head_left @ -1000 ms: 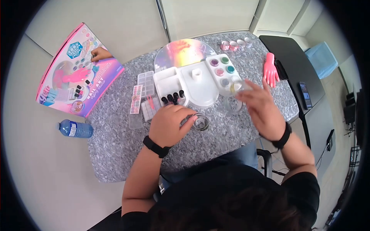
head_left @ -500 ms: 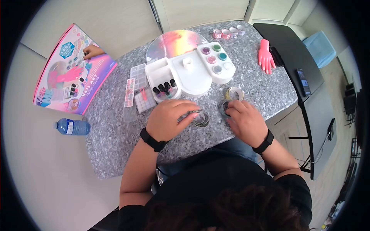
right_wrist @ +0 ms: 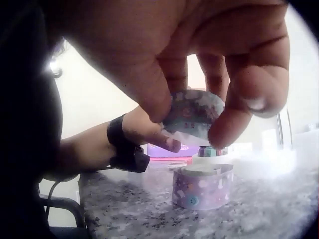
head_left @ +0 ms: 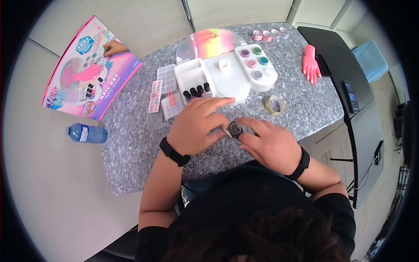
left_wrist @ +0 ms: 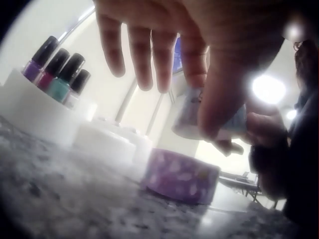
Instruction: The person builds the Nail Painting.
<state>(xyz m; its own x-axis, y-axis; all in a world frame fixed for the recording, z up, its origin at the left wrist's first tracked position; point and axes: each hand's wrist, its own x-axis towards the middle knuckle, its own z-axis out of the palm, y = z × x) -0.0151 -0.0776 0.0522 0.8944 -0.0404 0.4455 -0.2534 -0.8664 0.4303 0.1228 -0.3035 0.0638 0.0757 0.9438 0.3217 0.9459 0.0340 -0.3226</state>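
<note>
A teal patterned tape roll [right_wrist: 192, 112] is held just above the table between both hands. My right hand [head_left: 275, 144] pinches it between thumb and finger. From the other side, my left hand [head_left: 196, 124] grips its edge with thumb and index finger, the other fingers reaching out straight. Below it a purple patterned tape roll [right_wrist: 204, 193] rests on the granite-look table, largely covered by the hands in the head view. A pale yellow tape roll [head_left: 283, 105] lies off to the right.
Beyond the hands sits a white nail-art tray [head_left: 218, 85] with dark-capped polish bottles [head_left: 200, 90] and glitter pots [head_left: 251, 63]. Clear bead cases [head_left: 166, 74] lie left of it. A pink model hand [head_left: 310, 65] and several small rolls [head_left: 267, 36] are at the far right.
My right hand let the yellow roll stay on the table, took the teal roll beside it and carried it left to my left hand. The left hand now grips it too.
</note>
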